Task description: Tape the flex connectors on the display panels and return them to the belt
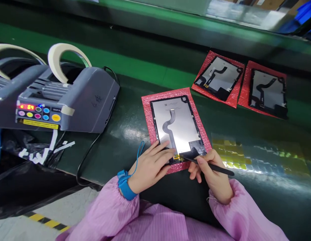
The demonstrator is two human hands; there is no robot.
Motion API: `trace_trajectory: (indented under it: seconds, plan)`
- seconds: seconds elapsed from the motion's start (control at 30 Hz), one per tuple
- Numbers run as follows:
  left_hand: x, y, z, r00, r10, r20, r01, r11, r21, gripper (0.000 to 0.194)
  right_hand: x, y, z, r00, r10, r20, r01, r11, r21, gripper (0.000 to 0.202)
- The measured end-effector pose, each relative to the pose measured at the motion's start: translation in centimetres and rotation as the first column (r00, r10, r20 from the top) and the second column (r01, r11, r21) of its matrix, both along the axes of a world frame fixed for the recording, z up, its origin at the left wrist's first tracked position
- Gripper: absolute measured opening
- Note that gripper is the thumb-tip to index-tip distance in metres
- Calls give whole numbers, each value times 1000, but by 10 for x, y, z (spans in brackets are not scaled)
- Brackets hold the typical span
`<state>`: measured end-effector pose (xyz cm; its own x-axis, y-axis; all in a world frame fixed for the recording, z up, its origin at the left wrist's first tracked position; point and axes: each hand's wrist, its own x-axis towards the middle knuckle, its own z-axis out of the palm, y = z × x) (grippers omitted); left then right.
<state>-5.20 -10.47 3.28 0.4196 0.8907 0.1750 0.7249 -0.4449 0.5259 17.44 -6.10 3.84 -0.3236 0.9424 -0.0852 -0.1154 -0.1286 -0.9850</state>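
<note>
A tablet screen panel (185, 129) with a dark curved flex cable (167, 127) lies on a red bubble-wrap sheet (147, 110) in front of me. My left hand (151, 164) rests flat over the panel's lower left corner, fingers stretched out toward the cable's lower end. In my right hand (212, 172) I grip a slim black tool (221, 169), like tweezers or a spudger. Its tip points at a small yellow connector patch (177, 156) at the panel's bottom edge; whether it touches is too small to tell. A blue wrist strap (126, 185) circles my left wrist.
Two more panels (218, 78) (267, 88) lie on red bubble wrap at the back right. Yellow film squares on a clear sheet (233, 154) sit to the right. Grey tape dispensers (87, 97) stand at the left, with a black cable (82, 164) and white tape scraps (40, 155) nearby.
</note>
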Motion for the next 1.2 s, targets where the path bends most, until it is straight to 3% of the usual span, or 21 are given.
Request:
trace_trajectory:
  seconds: [0.77,1.1,1.2]
  plan:
    - [1,2,-1,999,6,52,-6,1000,4,31,-9,-4,1,997,8,71,-8,1000,0,25]
    - [-1,4,0,997,-50,-51,52,998,38,31,-5,-6,-2,985,18,172,-20,1000,13,24]
    - [2,4,-1,996,-32,-81,37,998,51,33,-5,-3,-1,976,-60,209,57,998,19,25]
